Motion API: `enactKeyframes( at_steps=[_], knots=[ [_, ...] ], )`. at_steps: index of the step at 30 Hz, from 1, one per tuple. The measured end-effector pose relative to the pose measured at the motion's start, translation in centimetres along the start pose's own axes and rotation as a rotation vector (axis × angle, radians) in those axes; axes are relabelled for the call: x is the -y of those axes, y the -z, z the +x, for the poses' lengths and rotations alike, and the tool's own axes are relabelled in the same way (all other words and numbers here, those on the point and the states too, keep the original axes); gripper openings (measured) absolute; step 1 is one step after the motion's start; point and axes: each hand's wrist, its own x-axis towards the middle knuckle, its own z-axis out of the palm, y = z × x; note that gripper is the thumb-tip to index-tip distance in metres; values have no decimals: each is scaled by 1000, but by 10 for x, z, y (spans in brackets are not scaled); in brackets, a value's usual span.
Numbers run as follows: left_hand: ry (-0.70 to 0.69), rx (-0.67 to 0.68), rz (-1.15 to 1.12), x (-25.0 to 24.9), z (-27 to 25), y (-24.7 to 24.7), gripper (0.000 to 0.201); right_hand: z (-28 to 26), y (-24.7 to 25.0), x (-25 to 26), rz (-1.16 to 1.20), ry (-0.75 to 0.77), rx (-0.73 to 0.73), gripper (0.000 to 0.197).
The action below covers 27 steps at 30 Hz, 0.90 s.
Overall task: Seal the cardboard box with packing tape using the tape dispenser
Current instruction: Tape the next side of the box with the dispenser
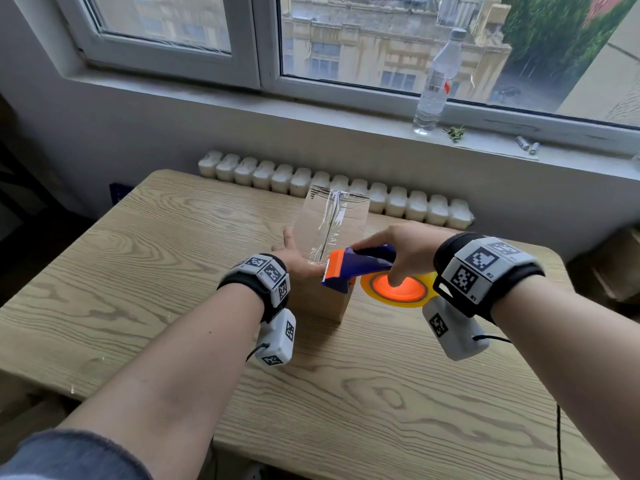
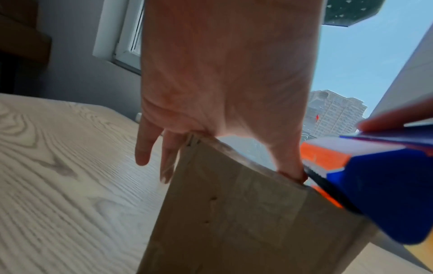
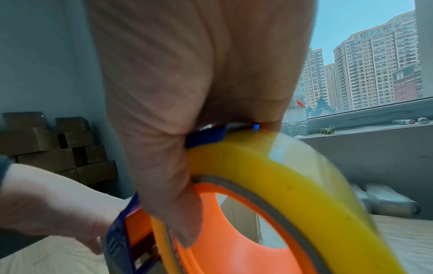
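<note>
A long cardboard box (image 1: 350,216) lies in the middle of the wooden table (image 1: 138,271), with a strip of clear tape (image 1: 331,223) running along its top seam. My left hand (image 1: 297,262) rests on the box's near left corner. Its fingers (image 2: 143,148) hang straight down the left side, and its thumb presses the top beside the blade. My right hand (image 1: 412,247) grips the blue and orange tape dispenser (image 1: 360,263) at the box's near end. Its toothed blade sits at the top edge. The yellowish tape roll (image 3: 293,176) hangs below my palm.
A clear water bottle (image 1: 436,81) and small batteries (image 1: 526,143) stand on the windowsill. A white radiator (image 1: 398,199) runs behind the table's far edge. Stacked cardboard boxes (image 3: 46,148) sit against the wall to the left. Another brown box (image 1: 620,268) is right of the table.
</note>
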Motion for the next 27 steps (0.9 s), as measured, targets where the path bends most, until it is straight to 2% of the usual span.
enactKeyframes(
  at_steps=[7,13,21,27],
  knots=[
    [15,-24,90,2,3,0,126,0,-6,-7,34,2,19,91],
    [48,-87,165,-2,0,-4,117,-6,-18,-22,96,22,2,97],
    [37,-91,134,0,0,-6,118,-21,-27,-47,127,53,-61,97],
    [36,-84,166,1,2,-5,118,-55,-34,-94,124,-62,-16,98]
  ],
)
